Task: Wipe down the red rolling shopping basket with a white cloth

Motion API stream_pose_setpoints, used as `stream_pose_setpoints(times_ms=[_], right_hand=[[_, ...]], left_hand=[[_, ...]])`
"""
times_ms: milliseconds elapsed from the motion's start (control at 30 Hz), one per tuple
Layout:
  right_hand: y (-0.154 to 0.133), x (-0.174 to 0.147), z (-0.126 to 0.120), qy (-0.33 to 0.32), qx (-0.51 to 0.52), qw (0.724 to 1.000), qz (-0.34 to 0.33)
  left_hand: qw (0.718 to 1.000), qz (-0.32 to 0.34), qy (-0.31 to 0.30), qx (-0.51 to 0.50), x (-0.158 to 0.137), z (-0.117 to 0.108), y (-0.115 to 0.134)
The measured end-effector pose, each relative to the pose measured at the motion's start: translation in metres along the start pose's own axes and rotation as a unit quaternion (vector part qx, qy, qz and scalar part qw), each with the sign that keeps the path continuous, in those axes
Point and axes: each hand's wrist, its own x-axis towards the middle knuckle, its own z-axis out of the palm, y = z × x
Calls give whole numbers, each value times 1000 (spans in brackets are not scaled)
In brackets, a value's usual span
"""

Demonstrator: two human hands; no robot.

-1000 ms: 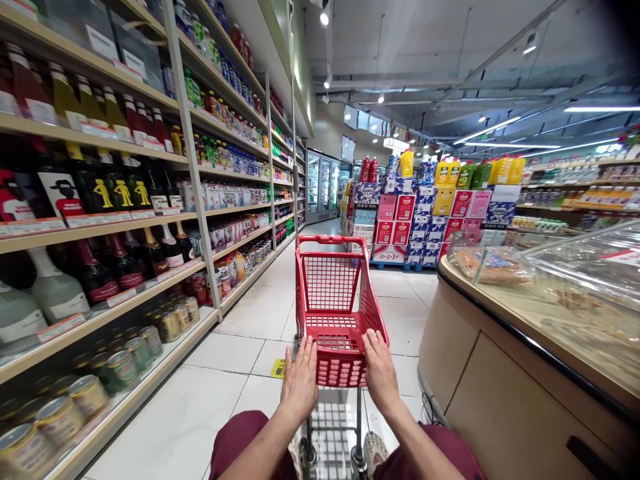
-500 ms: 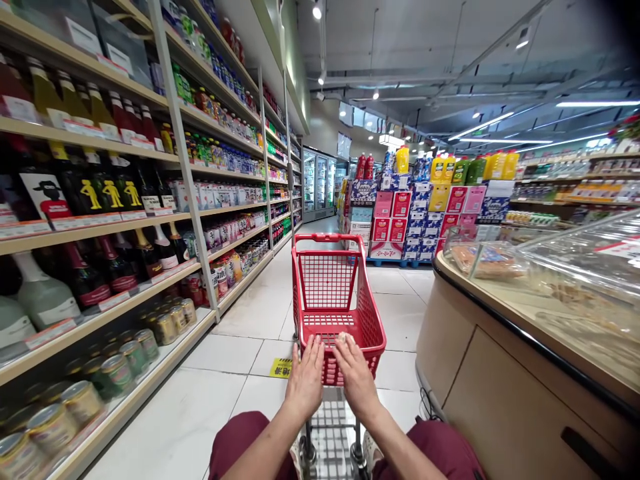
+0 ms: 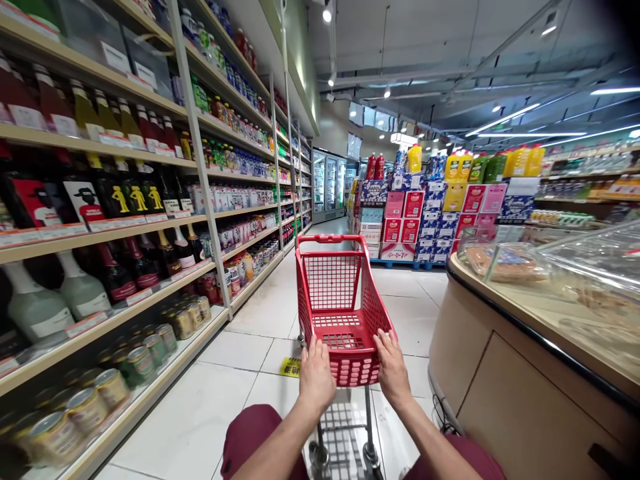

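A red plastic shopping cart [image 3: 345,321] with a lattice basket stands right in front of me, and nothing lies in the basket. My left hand [image 3: 317,379] is at the basket's near left corner, its fingers over the rim and the thumb hidden. At the near right corner, the fingers of my right hand [image 3: 393,369] lie over the rim in the same way. Both hands hold the cart. Below the basket, the grey metal frame and casters [image 3: 371,457] show between my knees [image 3: 256,433].
Shelves [image 3: 210,220] of bottles and cans run along the left. A rounded counter [image 3: 480,347] with clear covers stands close on the right. Stacked drink cartons [image 3: 400,223] are ahead, with glass-door coolers [image 3: 327,183] farther back. A yellow sticker [image 3: 290,367] marks the tiled floor.
My hands have moved apart from the basket's near side to its two near corners. The view has turned slightly left, so shelves, cartons and counter appear farther right.
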Motion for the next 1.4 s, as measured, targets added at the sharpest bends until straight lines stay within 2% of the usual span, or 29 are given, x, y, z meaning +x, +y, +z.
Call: stream_pose_setpoints(times_ms=[100,167,267,333,400,500,633,800,967,1133,1300,1400], right_hand=[[21,11,-9,-22,-6,999,33],[26,15,-13,-34,-7,998,61],[12,8,-16,-45,24,997,59],[-4,-4,-18,-61,59,996,25],[-16,-13,-23,-78,80,994,5],[-20,-15,-30,-82,67,994,32],[-22,-3,-27,-47,38,995,86],[-23,2,-20,-38,33,997,64],[-11,9,-20,-12,-15,993,114],[-6,26,-10,-18,11,999,47],[3,42,2,17,-9,995,94],[-8,54,17,-22,31,999,9]], left_hand=[[1000,26,-7,-5,-7,-1,24],[997,74,-24,-7,-8,-2,37],[980,189,-64,-6,-1,-6,43],[974,219,-59,12,10,-11,35],[982,178,-33,49,24,-17,21],[991,109,-14,81,41,-19,2],[990,117,-13,73,43,-10,1],[985,158,-10,71,45,-13,5],[992,54,24,107,59,-28,-19],[992,63,25,110,65,-28,-26],[990,22,63,122,71,-26,-30],[991,32,54,119,74,-27,-32]])
